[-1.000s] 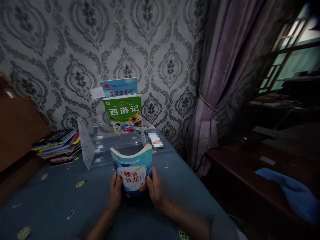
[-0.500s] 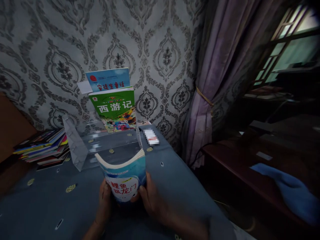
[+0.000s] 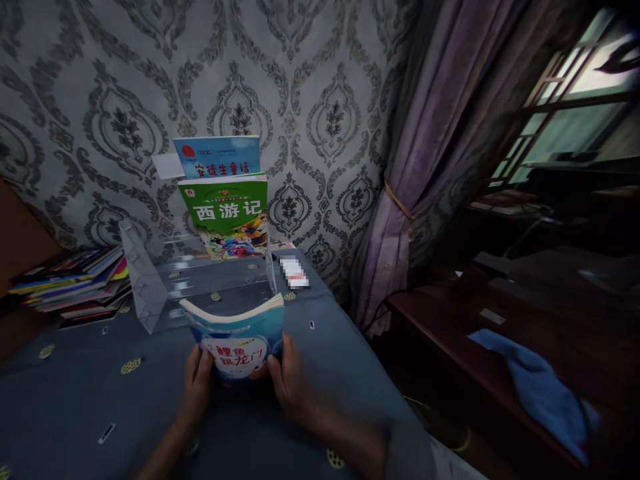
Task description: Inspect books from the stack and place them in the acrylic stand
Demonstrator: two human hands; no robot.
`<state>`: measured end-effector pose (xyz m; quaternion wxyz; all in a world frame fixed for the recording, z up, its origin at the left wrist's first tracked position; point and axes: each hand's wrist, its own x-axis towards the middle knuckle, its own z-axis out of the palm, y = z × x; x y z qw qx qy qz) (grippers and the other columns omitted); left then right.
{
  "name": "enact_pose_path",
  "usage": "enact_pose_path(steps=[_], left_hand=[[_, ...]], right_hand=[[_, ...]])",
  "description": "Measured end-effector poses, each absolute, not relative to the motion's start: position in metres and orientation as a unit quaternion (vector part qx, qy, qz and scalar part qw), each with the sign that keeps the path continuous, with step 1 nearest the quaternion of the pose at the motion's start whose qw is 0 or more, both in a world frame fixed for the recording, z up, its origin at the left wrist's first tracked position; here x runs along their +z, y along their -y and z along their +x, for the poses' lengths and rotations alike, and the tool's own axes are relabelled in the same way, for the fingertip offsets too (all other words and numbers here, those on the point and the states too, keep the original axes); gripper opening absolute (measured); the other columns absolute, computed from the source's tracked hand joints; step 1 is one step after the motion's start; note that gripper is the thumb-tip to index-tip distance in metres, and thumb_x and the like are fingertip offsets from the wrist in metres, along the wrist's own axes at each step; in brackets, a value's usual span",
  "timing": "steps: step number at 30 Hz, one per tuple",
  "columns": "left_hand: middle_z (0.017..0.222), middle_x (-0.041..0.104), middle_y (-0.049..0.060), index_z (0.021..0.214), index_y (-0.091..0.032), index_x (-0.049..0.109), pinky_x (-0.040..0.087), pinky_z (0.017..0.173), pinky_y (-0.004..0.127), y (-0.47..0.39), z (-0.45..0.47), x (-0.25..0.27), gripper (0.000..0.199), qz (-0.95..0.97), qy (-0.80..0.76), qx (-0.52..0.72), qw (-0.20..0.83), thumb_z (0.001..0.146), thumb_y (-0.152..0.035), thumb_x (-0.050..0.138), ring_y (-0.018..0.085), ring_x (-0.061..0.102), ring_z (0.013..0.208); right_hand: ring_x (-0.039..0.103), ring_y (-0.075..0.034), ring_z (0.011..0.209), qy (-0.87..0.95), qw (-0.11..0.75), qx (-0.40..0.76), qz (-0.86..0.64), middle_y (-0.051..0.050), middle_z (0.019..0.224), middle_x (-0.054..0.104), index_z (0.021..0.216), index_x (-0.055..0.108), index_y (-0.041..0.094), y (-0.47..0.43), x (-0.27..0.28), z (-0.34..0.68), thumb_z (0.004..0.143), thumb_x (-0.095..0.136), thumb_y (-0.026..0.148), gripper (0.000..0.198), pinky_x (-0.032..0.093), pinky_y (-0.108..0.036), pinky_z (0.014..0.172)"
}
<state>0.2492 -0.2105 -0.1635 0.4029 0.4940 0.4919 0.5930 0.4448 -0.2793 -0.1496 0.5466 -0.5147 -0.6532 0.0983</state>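
A blue paperback book [image 3: 239,343] with red Chinese lettering on its cover is held upright and bowed, its page edges curving along the top. My left hand [image 3: 198,380] grips its left edge, thumb on the cover. On the right edge my right hand [image 3: 290,377] is closed around it, thumb also on the cover. Just beyond stands a clear tiered book rack [image 3: 145,280]. On its back tiers rest a green book [image 3: 227,217] with white characters and, behind that, a light-blue book [image 3: 220,157].
A stack of thin books [image 3: 73,280] lies left of the rack. A phone-like object [image 3: 295,272], its face pixelated, lies to the right on the blue cloth [image 3: 320,380]. Past the table edge are a purple curtain [image 3: 400,173] and a dark red surface with a blue cloth piece [image 3: 540,393].
The view has turned slightly, so most things sit a little further left. Both hands still hold the blue book, which stays bowed before the rack.
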Motion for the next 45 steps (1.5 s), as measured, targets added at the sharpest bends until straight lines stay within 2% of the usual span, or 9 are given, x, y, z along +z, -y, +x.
enact_pose_path(steps=[4, 8, 16, 25, 30, 33, 40, 43, 45], left_hand=[[0.1, 0.071, 0.008, 0.092, -0.021, 0.069, 0.055, 0.087, 0.036, 0.213, 0.253, -0.163, 0.054, 0.473, -0.523, 0.59, 0.393, 0.071, -0.071, 0.068, 0.03, 0.063, 0.107], [0.096, 0.071, 0.007, 0.092, -0.019, 0.07, 0.054, 0.086, 0.034, 0.216, 0.256, -0.15, 0.059, 0.494, -0.501, 0.581, 0.409, 0.072, -0.074, 0.065, 0.028, 0.065, 0.101], [0.116, 0.072, 0.01, 0.106, -0.018, 0.072, 0.051, 0.1, 0.037, 0.217, 0.262, -0.136, 0.068, 0.456, -0.481, 0.568, 0.488, 0.068, -0.074, 0.069, 0.033, 0.062, 0.119], [0.145, 0.057, 0.013, 0.136, -0.019, 0.06, 0.032, 0.12, 0.048, 0.199, 0.249, -0.144, 0.077, 0.498, -0.396, 0.523, 0.566, 0.07, -0.055, 0.077, 0.037, 0.042, 0.143], [0.147, 0.055, 0.012, 0.136, -0.02, 0.061, 0.025, 0.122, 0.049, 0.183, 0.23, -0.143, 0.078, 0.583, -0.303, 0.466, 0.593, 0.067, -0.049, 0.079, 0.039, 0.032, 0.147], [0.143, 0.059, 0.013, 0.13, -0.02, 0.065, 0.029, 0.12, 0.049, 0.176, 0.225, -0.128, 0.071, 0.619, -0.291, 0.421, 0.596, 0.065, -0.042, 0.081, 0.04, 0.04, 0.143], [0.113, 0.073, 0.01, 0.112, -0.019, 0.069, 0.047, 0.104, 0.048, 0.147, 0.228, -0.055, 0.048, 0.739, -0.319, 0.397, 0.44, 0.067, -0.036, 0.073, 0.033, 0.063, 0.114], [0.093, 0.073, 0.006, 0.095, -0.019, 0.068, 0.053, 0.093, 0.045, 0.121, 0.234, -0.008, 0.028, 0.793, -0.346, 0.395, 0.308, 0.07, -0.031, 0.067, 0.028, 0.067, 0.094], [0.088, 0.071, 0.005, 0.092, -0.017, 0.067, 0.054, 0.088, 0.044, 0.101, 0.24, 0.024, 0.021, 0.816, -0.362, 0.399, 0.212, 0.073, -0.026, 0.063, 0.026, 0.066, 0.087]], right_hand=[[0.061, -0.025, 0.095, 0.652, 0.559, 0.091, -0.504, -0.008, 0.101, 0.066, 0.128, 0.053, 0.021, 0.275, -0.144, 0.449, 0.101, 0.041, 0.039, 0.035, 0.052, -0.041, 0.089], [0.064, -0.021, 0.085, 0.637, 0.572, 0.139, -0.498, -0.005, 0.094, 0.067, 0.117, 0.058, 0.022, 0.272, -0.142, 0.456, 0.1, 0.044, 0.041, 0.029, 0.054, -0.033, 0.08], [0.07, -0.023, 0.102, 0.61, 0.581, 0.225, -0.49, -0.007, 0.114, 0.072, 0.127, 0.057, 0.023, 0.268, -0.144, 0.464, 0.099, 0.048, 0.047, 0.038, 0.057, -0.032, 0.089], [0.072, -0.027, 0.106, 0.591, 0.582, 0.233, -0.507, -0.011, 0.117, 0.074, 0.124, 0.063, 0.022, 0.259, -0.154, 0.471, 0.095, 0.049, 0.057, 0.047, 0.06, -0.034, 0.089], [0.072, -0.028, 0.103, 0.588, 0.58, 0.26, -0.5, -0.012, 0.111, 0.075, 0.121, 0.065, 0.02, 0.262, -0.141, 0.467, 0.093, 0.049, 0.063, 0.054, 0.059, -0.035, 0.087], [0.071, -0.026, 0.097, 0.576, 0.584, 0.267, -0.505, -0.01, 0.104, 0.075, 0.117, 0.066, 0.02, 0.262, -0.134, 0.466, 0.092, 0.052, 0.062, 0.051, 0.059, -0.034, 0.083], [0.061, -0.018, 0.064, 0.659, 0.553, 0.237, -0.451, -0.001, 0.081, 0.067, 0.104, 0.06, 0.023, 0.232, -0.089, 0.487, 0.098, 0.047, 0.05, 0.031, 0.051, -0.027, 0.057], [0.063, -0.02, 0.08, 0.7, 0.544, 0.151, -0.437, -0.004, 0.093, 0.066, 0.102, 0.057, 0.023, 0.197, -0.046, 0.504, 0.097, 0.049, 0.042, 0.022, 0.052, -0.029, 0.066], [0.061, -0.019, 0.08, 0.719, 0.545, 0.09, -0.422, -0.003, 0.089, 0.063, 0.101, 0.054, 0.023, 0.171, -0.014, 0.513, 0.097, 0.048, 0.038, 0.017, 0.051, -0.03, 0.069]])
